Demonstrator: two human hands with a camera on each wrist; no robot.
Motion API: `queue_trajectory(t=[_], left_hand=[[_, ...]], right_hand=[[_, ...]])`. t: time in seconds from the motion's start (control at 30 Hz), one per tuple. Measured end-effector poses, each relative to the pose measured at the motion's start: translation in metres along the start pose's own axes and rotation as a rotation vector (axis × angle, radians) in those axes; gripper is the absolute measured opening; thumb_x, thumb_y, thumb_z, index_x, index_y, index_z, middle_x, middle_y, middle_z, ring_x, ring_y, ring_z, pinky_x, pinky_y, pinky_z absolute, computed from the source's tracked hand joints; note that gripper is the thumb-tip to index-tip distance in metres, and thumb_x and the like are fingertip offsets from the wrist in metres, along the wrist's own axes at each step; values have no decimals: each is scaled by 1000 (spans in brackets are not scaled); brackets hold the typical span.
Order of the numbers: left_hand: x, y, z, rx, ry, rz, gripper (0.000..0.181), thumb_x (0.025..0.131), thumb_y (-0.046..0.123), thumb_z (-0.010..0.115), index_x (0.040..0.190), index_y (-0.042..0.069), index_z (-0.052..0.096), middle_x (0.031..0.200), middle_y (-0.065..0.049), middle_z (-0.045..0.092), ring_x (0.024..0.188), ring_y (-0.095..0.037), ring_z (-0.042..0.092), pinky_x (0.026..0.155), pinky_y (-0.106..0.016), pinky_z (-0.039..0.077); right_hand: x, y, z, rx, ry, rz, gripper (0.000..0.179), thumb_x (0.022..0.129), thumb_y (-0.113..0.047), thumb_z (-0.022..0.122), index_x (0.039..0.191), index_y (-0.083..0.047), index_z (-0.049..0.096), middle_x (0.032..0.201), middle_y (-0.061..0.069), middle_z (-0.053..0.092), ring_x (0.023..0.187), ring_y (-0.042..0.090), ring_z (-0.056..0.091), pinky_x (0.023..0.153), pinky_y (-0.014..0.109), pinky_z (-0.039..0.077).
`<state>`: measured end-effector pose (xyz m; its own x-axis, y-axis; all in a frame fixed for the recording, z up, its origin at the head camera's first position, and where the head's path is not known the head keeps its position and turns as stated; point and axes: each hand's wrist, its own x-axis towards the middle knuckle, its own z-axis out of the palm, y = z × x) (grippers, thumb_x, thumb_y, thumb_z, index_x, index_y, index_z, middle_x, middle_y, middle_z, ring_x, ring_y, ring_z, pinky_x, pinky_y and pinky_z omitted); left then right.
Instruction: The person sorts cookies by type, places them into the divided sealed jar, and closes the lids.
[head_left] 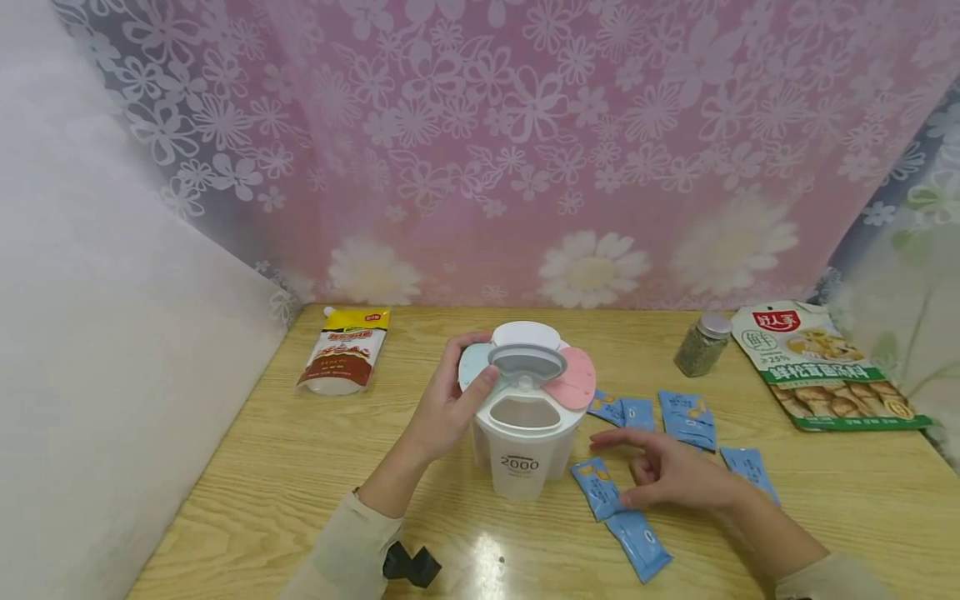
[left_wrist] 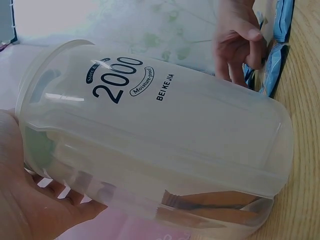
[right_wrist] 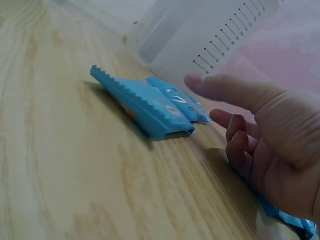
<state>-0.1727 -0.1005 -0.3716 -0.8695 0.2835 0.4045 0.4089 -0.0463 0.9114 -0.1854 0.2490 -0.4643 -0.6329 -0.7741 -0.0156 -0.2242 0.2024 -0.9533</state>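
A translucent storage canister (head_left: 519,467) marked 2000 stands on the table, its front middle flap (head_left: 527,362) raised over an opening. Its blue lid and pink lid (head_left: 573,382) lie closed. My left hand (head_left: 438,412) grips the canister's left side near the top, thumb on the lid. Brown packets (left_wrist: 215,200) lie inside one compartment in the left wrist view. My right hand (head_left: 678,471) hovers at the blue packets, forefinger stretched out and other fingers loosely bent, holding nothing. Nearest to it is a blue packet (head_left: 597,487); another blue packet (head_left: 639,543) lies just in front.
More blue packets (head_left: 686,417) lie right of the canister, one packet (head_left: 750,472) partly behind the right forearm. A spice jar (head_left: 702,346) and a mushroom-pictured bag (head_left: 828,367) stand back right. A spouted pouch (head_left: 345,350) lies back left. A flowered curtain (head_left: 525,150) hangs behind.
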Motion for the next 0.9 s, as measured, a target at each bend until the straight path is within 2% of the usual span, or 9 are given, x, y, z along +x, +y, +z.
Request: queue_trajectory(t=[0.07, 0.13, 0.27, 0.37, 0.47, 0.53, 0.6, 0.77, 0.9], left_hand=[[0, 0, 0, 1, 1, -4, 44, 103, 19, 54, 142, 7, 37, 136, -15, 48, 117, -17, 54, 93, -26, 52], [0, 1, -1, 3, 4, -6, 44, 103, 18, 54, 142, 7, 37, 137, -14, 47, 117, -16, 54, 93, -26, 52], [-1, 0, -1, 2, 6, -4, 43, 103, 17, 55, 142, 7, 38, 136, -14, 47, 117, -17, 54, 92, -26, 52], [-1, -2, -1, -1, 4, -2, 44, 103, 17, 55, 142, 6, 38, 137, -16, 47, 117, -17, 54, 92, -26, 52], [-1, -2, -1, -2, 3, -2, 44, 103, 18, 54, 142, 6, 37, 137, -16, 46, 117, -17, 53, 92, -27, 53], [-2, -2, -1, -1, 4, -1, 44, 103, 18, 54, 142, 6, 37, 138, -17, 46, 118, -17, 53, 92, -26, 53], [-2, -2, -1, 0, 7, -3, 44, 103, 18, 54, 142, 6, 37, 137, -17, 46, 117, -16, 53, 92, -26, 53], [-1, -2, 0, 4, 8, 3, 44, 103, 18, 55, 141, 5, 38, 136, -18, 48, 117, -16, 54, 92, -26, 53], [-1, -1, -1, 2, 5, 1, 44, 103, 19, 55, 141, 6, 38, 136, -17, 48, 117, -16, 54, 93, -27, 53]], right_hand=[[1, 2, 1, -38, 3, -5, 70, 86, -5, 76, 147, -3, 42, 133, 21, 57, 49, 9, 39, 45, 25, 40], [3, 2, 3, -81, 18, -9, 69, 85, -9, 78, 146, -4, 45, 138, 19, 55, 50, 3, 41, 46, 23, 41], [6, 0, 8, -169, 65, -2, 67, 83, -18, 82, 141, -7, 51, 132, 16, 61, 53, -3, 45, 46, 22, 42], [6, -2, 10, -223, 92, 3, 65, 82, -23, 83, 138, -8, 54, 126, 14, 65, 55, -2, 47, 47, 23, 43], [6, -2, 11, -250, 108, 30, 59, 81, -25, 83, 132, -10, 58, 95, 9, 69, 55, -1, 46, 50, 23, 43], [6, -2, 10, -247, 113, 57, 55, 82, -25, 83, 129, -9, 59, 75, 2, 61, 55, -2, 45, 51, 23, 43], [6, -3, 9, -233, 115, 91, 52, 82, -25, 82, 125, -8, 59, 63, -5, 50, 55, -3, 43, 51, 22, 43], [7, -6, 7, -115, 104, 173, 46, 89, -20, 76, 123, 1, 55, 62, -7, 52, 53, 0, 46, 49, 22, 43], [6, -10, 4, -38, 98, 177, 37, 92, -15, 72, 119, 3, 55, 67, -5, 57, 53, 3, 49, 48, 26, 46]])
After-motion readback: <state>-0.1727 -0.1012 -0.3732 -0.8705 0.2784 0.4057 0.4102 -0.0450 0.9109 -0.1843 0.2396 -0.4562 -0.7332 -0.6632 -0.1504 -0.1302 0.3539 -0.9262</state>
